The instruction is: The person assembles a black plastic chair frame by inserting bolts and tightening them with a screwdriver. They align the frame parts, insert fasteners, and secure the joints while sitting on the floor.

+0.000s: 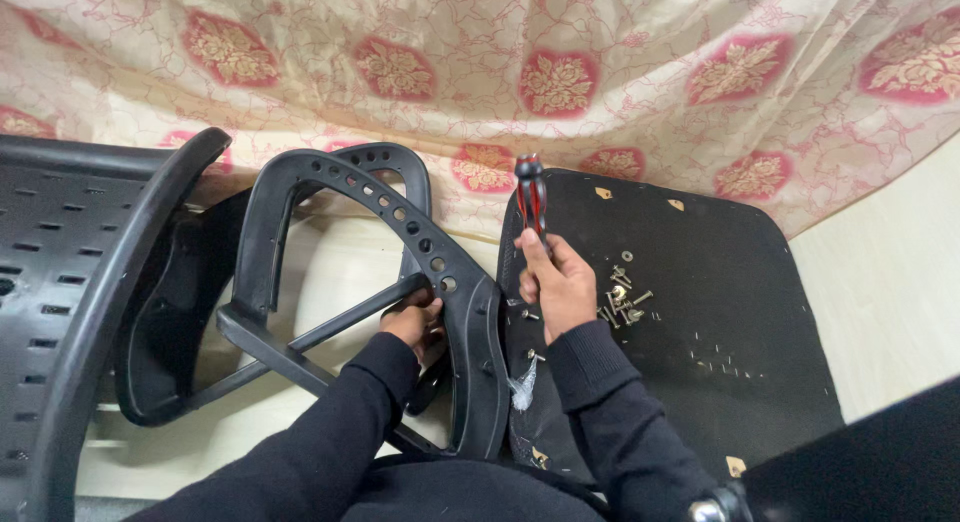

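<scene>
My right hand [556, 282] grips a screwdriver [531, 194] with a red and black handle, held upright, its tip pointing down near the edge of a black seat base [720, 312] lying upside down. My left hand [413, 320] holds the inner side of a black plastic armrest [400, 217], a curved piece with a row of holes, which stands against the left edge of the seat base. A small pile of metal screws and washers [622, 294] lies on the seat base just right of my right hand. Both arms wear black sleeves.
A second black armrest [170, 362] lies behind the first on the light floor. A black perforated chair back [60, 282] fills the left side. A cream cloth with red flower patches [600, 72] hangs across the back. A dark object [880, 462] sits at the bottom right.
</scene>
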